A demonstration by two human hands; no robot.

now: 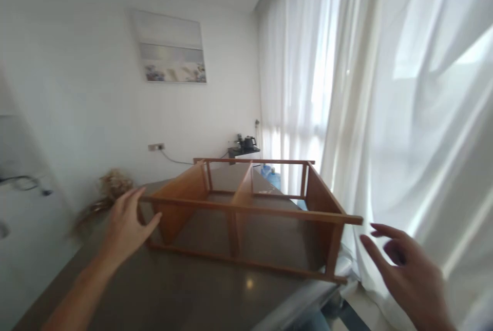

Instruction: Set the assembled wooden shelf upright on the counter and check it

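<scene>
A wooden shelf frame (pixel 246 210) with open compartments lies on its side on a dark grey table (pixel 185 290). My left hand (pixel 125 226) reaches to the frame's near left corner with fingers spread, touching or nearly touching the top rail. My right hand (pixel 408 269) hovers open just right of the frame's near right corner, a short gap away, holding nothing. The frame's right end overhangs the table's edge.
White sheer curtains (pixel 385 115) hang close on the right. A white wall with a picture (pixel 171 49) stands behind. A bundle of dried grass (pixel 106 192) lies at the table's far left. A kettle (pixel 249 142) on a small shelf and water bottles (pixel 271 174) sit in the corner.
</scene>
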